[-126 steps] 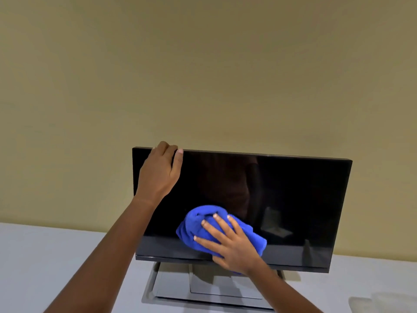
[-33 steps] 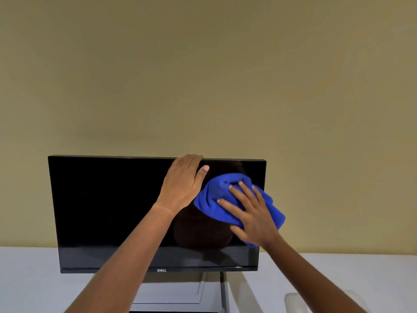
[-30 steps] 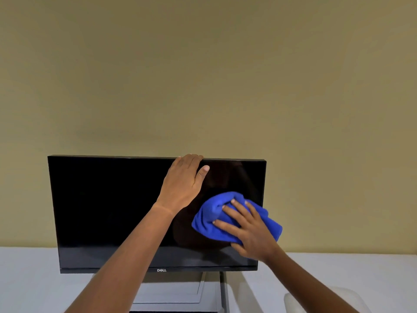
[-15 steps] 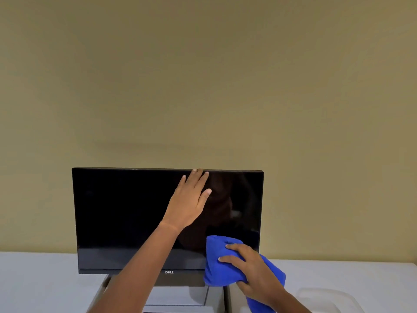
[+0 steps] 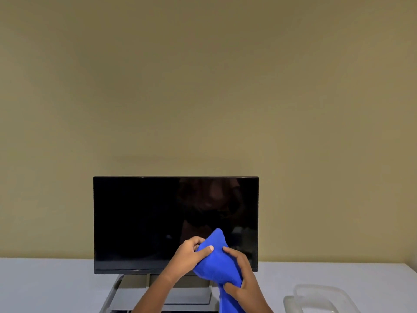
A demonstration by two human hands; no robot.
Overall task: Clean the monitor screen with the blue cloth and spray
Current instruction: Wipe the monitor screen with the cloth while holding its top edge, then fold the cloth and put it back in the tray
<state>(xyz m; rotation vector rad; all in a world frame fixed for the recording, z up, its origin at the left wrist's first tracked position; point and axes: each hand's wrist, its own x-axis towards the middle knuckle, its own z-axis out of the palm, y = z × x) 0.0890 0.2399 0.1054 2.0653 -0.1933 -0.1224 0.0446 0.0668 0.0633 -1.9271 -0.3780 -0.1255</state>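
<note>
The black monitor stands on its grey stand on a white table, its dark screen facing me. In front of its lower right part I hold the blue cloth with both hands, off the screen. My left hand pinches the cloth's upper left side between thumb and fingers. My right hand grips the cloth from the right and below, and a tail of cloth hangs down past it. No spray bottle is in view.
A clear plastic tray lies on the white table at the lower right. The grey monitor stand sits below the screen. A plain tan wall rises behind everything.
My left hand has left the monitor's top edge and come down onto the cloth. My right hand has pulled the cloth off the screen, and both hands now hold it in front.
</note>
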